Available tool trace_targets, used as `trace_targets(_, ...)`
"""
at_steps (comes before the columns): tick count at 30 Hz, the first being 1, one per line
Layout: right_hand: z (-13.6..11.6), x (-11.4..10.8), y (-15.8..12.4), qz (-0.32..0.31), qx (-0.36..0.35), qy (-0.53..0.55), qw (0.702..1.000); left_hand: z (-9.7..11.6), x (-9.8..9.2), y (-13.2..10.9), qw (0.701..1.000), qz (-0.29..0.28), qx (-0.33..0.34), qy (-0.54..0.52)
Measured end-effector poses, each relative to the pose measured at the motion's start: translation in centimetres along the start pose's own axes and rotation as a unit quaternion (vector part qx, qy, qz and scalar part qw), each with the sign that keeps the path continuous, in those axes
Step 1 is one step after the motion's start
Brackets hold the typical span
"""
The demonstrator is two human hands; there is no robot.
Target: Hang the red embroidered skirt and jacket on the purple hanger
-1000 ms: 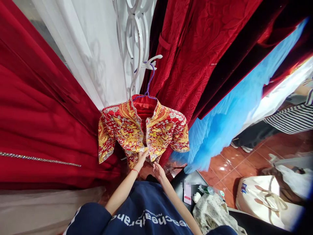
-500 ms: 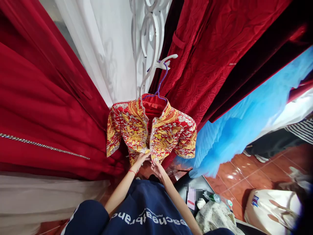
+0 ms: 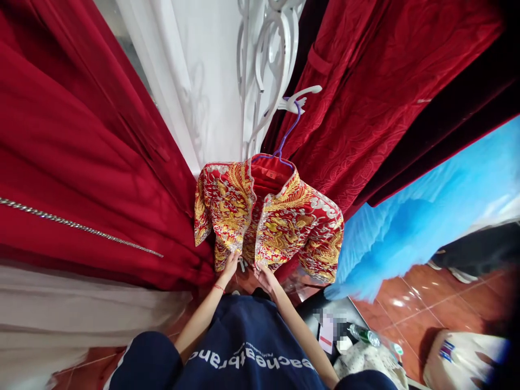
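A short red jacket point(image 3: 284, 227) with gold and silver embroidery hangs from a purple hanger point(image 3: 289, 132), its front parted. The hanger's hook rests on a curved white metal arm point(image 3: 303, 96). My left hand point(image 3: 231, 266) pinches the lower front edge of the jacket's left-hand panel in view. With fingers closed, my right hand point(image 3: 265, 277) grips the bottom corner of the other front panel. A gap shows the red lining between the two panels. Part of the hem is hidden behind my hands.
Red drapes point(image 3: 101, 135) fill the left, with a glittering silver trim point(image 3: 81, 227). A patterned red garment point(image 3: 357, 97) and blue tulle point(image 3: 426, 216) hang at right. Lower right are a plastic bottle point(image 3: 364, 335), a phone-like pink item point(image 3: 326, 333) and a cream bag point(image 3: 463, 357). A person's dark-trousered leg point(image 3: 479, 249) stands beyond.
My hands have moved apart, and the jacket's front edges now stand wider open at the bottom. The whole scene has shifted right in view as the camera turned.
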State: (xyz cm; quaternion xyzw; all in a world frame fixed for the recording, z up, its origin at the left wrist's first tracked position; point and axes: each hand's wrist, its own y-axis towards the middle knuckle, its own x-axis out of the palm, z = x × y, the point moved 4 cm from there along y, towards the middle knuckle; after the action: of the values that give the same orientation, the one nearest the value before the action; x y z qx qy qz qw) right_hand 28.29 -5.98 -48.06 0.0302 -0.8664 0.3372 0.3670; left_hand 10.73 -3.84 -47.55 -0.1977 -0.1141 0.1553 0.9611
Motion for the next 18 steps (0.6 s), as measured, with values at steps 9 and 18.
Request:
trace_targets(9,-3.1,0.9,3.3,0.045,-0.024,-0.029,0.998,-1.0,-2.8,-2.3,1.000,-0.020,-0.012,-0.017)
trace_targets(18,-6.2,-0.2,4.6,0.005,-0.003,-0.097,0.995,-5.1,-0.2,-11.4,0.993,-0.036,-0.078,-0.083)
